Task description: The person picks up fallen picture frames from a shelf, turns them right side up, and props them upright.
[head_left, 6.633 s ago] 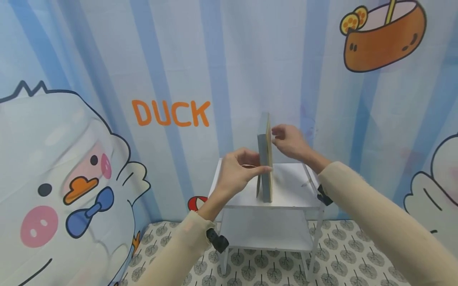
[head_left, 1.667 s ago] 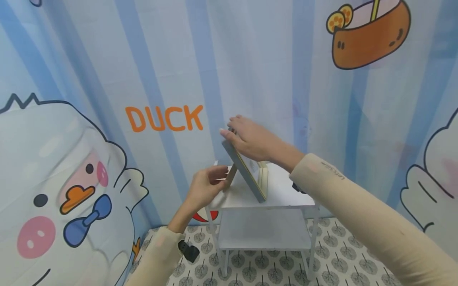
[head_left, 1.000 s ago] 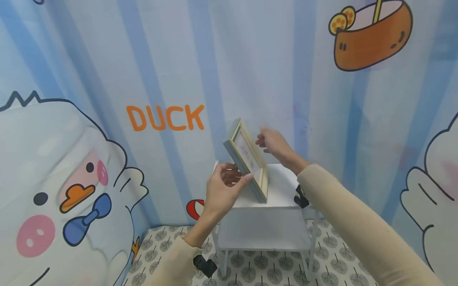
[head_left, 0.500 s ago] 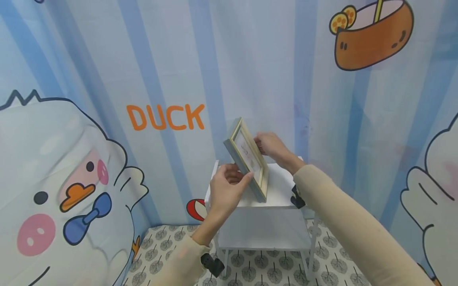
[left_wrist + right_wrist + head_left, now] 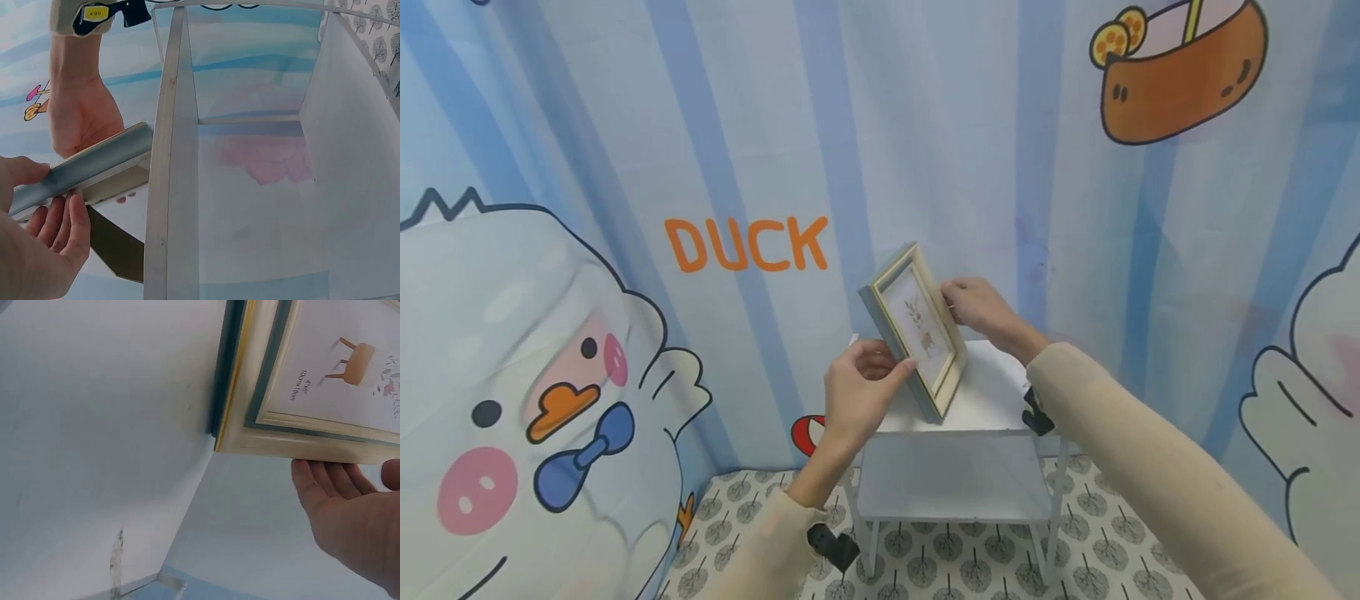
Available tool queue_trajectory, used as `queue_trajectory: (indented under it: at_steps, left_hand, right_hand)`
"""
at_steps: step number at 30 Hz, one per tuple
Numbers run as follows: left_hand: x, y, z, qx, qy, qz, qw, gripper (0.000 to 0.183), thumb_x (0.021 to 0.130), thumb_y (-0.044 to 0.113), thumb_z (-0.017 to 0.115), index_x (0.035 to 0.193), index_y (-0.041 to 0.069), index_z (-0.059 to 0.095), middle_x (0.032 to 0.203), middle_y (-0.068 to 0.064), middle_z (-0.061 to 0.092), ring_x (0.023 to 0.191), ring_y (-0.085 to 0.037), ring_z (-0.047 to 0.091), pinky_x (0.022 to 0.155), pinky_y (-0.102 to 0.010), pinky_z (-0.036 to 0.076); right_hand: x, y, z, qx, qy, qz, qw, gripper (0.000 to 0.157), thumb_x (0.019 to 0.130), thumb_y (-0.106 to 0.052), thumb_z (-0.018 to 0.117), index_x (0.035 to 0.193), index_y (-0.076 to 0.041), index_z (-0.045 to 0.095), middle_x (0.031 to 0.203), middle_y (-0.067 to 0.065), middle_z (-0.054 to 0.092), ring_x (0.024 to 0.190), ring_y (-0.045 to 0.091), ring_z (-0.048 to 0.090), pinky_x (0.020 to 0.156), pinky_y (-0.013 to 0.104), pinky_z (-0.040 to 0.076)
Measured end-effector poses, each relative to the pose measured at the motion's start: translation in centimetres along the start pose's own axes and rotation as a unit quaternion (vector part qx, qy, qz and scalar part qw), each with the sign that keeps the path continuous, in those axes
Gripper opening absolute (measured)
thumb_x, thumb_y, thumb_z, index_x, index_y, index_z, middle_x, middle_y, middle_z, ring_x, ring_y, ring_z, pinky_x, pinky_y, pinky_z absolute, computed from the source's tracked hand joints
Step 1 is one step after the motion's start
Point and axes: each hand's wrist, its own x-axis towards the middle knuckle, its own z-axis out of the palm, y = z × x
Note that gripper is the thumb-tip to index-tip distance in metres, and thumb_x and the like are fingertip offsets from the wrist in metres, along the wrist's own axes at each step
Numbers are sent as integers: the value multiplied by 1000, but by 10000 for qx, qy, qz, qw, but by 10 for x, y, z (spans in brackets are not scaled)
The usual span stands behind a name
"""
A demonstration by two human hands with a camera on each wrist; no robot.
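A cream and blue-grey picture frame [image 5: 919, 329] leans back on the white table [image 5: 1000, 408], its printed insert turned toward the front right. My left hand [image 5: 863, 392] pinches its left side, thumb toward the front and fingers behind. In the left wrist view, that hand's fingers [image 5: 75, 231] press under the blue-grey edge, and a dark support leg [image 5: 115, 247] sticks out from the back. At the opposite side, my right hand [image 5: 981, 308] touches the right edge. Its fingertips [image 5: 337, 469] meet that edge in the right wrist view, with the thumb apart from the frame's front.
Below the tabletop is a lower white shelf [image 5: 955, 483]. A blue-striped curtain [image 5: 925, 125] with cartoon prints hangs close behind the table. The floor mat [image 5: 760, 508] has a tree pattern.
Earlier the frame stood nearly edge-on; it now leans back and its front has turned toward me. My right hand has moved from its top to its right edge, my left from the leg to the side.
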Motion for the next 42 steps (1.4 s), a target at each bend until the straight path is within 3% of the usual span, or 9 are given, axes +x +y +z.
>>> queue_trajectory:
  at_steps: [6, 11, 19, 24, 31, 36, 42]
  left_hand:
    - [2, -6, -10, -72, -100, -108, 9999, 33, 89, 18, 85, 117, 4, 73, 99, -15, 76, 95, -29, 74, 86, -41, 63]
    - [7, -12, -14, -122, -129, -96, 9998, 32, 90, 16, 84, 117, 3, 73, 102, -16, 77, 98, -27, 73, 90, -38, 60]
    - [12, -19, -24, -152, -218, -332, 9991, 38, 92, 17, 82, 125, 3, 72, 109, -16, 77, 105, -27, 73, 95, -43, 60]
    - [14, -21, -30, -241, -222, -468, 9984, 39, 93, 16, 80, 128, 3, 72, 114, -17, 75, 108, -29, 73, 95, -41, 61]
    - [20, -23, -32, -609, -426, -642, 9952, 43, 94, 14, 78, 133, -1, 69, 121, -21, 72, 104, -30, 76, 85, -33, 66]
    - [28, -25, -32, -589, -468, -660, 9950, 39, 95, 13, 77, 130, -2, 71, 119, -22, 74, 101, -27, 77, 84, -30, 66]
    - [40, -24, -35, -571, -773, -801, 9921, 39, 96, 14, 75, 131, -3, 70, 125, -22, 73, 111, -32, 76, 87, -32, 66]
  right_hand:
    - [-4, -2, -5, 49, -113, 186, 9998, 50, 116, -24, 28, 153, 6, 45, 153, 26, 52, 146, 41, 51, 124, 47, 44]
    - [-8, 0, -9, 79, -189, 217, 9996, 48, 116, -22, 30, 150, 7, 48, 151, 28, 53, 145, 43, 52, 124, 48, 44]
    - [-18, -1, -14, 68, -279, 344, 9990, 50, 115, -26, 37, 151, 8, 47, 150, 28, 54, 143, 43, 54, 121, 49, 47]
    - [-23, 0, -16, -62, -343, 229, 9991, 52, 114, -27, 43, 152, 8, 46, 151, 28, 55, 140, 43, 56, 120, 51, 48]
    - [-30, 8, -23, -374, -334, 64, 9987, 54, 113, -29, 49, 153, 7, 45, 155, 28, 51, 140, 44, 56, 116, 50, 52]
    - [-36, 12, -29, -273, -239, 61, 9993, 55, 111, -29, 53, 152, 8, 45, 150, 29, 53, 134, 44, 60, 113, 51, 54]
    - [-45, 13, -38, -152, -365, -103, 9992, 55, 110, -25, 57, 151, 10, 46, 147, 31, 56, 128, 43, 64, 112, 52, 54]
